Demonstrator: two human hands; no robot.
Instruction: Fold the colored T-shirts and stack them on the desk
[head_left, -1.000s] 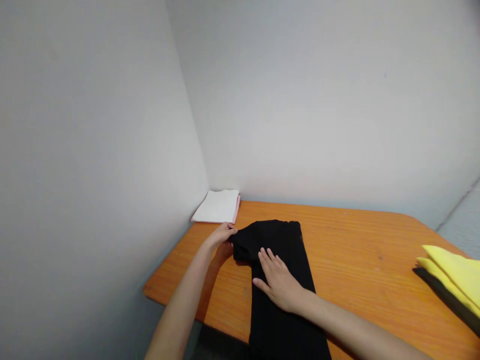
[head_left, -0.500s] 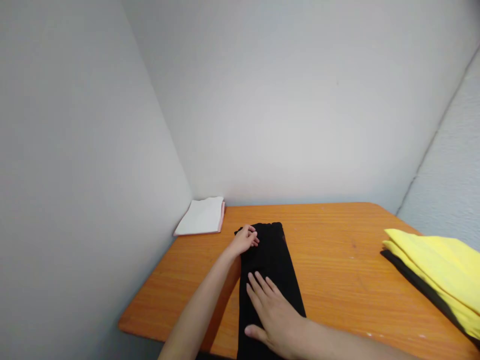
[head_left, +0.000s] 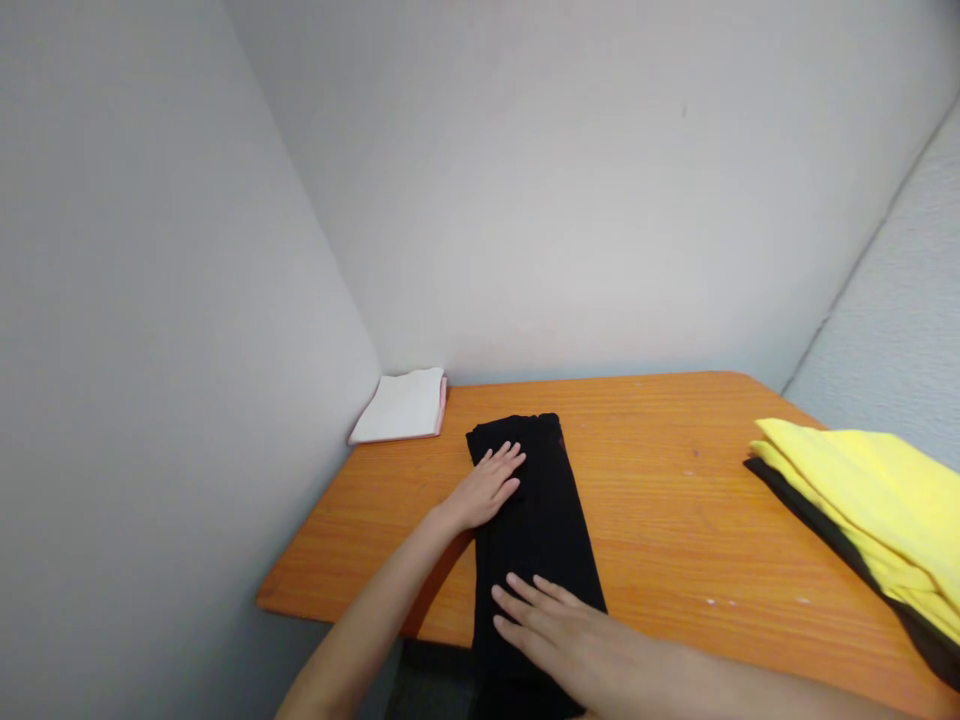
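Note:
A long black folded garment [head_left: 551,520] lies on the wooden table, its near end hanging over the front edge. It may be a pair of trousers, but its full shape does not show. My left hand [head_left: 489,487] rests flat on its upper left part, fingers stretched out. Nearer to me, my right hand [head_left: 559,632] lies on the lower part close to the table's edge, fingers spread and palm down. Neither hand grips the cloth.
The orange-brown wooden table [head_left: 660,470] stands against pale walls. White folded cloth or paper [head_left: 399,405] with a pinkish edge sits in the back left corner. Folded yellow cloth [head_left: 877,490] lies at the right on top of a dark cloth [head_left: 817,523].
My left hand has gone from curled fingers at the garment's left edge to lying flat on it. My right hand has slid nearer to me. The view has tilted down slightly.

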